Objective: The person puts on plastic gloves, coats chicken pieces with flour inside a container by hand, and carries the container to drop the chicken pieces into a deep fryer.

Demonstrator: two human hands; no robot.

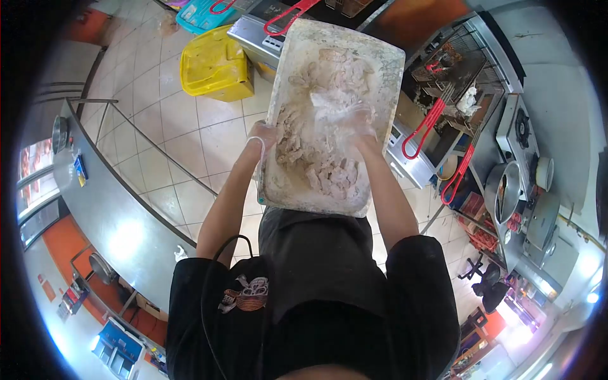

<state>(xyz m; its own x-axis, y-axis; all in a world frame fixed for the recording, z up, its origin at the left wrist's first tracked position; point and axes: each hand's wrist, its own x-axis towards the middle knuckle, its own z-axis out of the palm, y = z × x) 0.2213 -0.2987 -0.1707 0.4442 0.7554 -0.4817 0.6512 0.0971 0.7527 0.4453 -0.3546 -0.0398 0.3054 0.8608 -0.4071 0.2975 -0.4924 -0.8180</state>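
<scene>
A white rectangular tub (273, 183) is in front of my body, its walls coated with flour. Inside lie several flour-coated pieces (332, 174), mostly near the bottom end and along the left side; what is under the coating I cannot make out. My left hand (263, 138) is closed on the tub's left rim, white with flour. My right hand (360, 120) is down in the tub, in the loose flour (329, 126). A white blur covers its fingers, so whether it holds a piece is hidden.
A yellow lidded bin (215, 66) stands on the tiled floor to the left of the tub. To the right are fryer baskets with red handles (425, 130) and a gas stove (516, 136). A steel counter (120, 215) runs along the left.
</scene>
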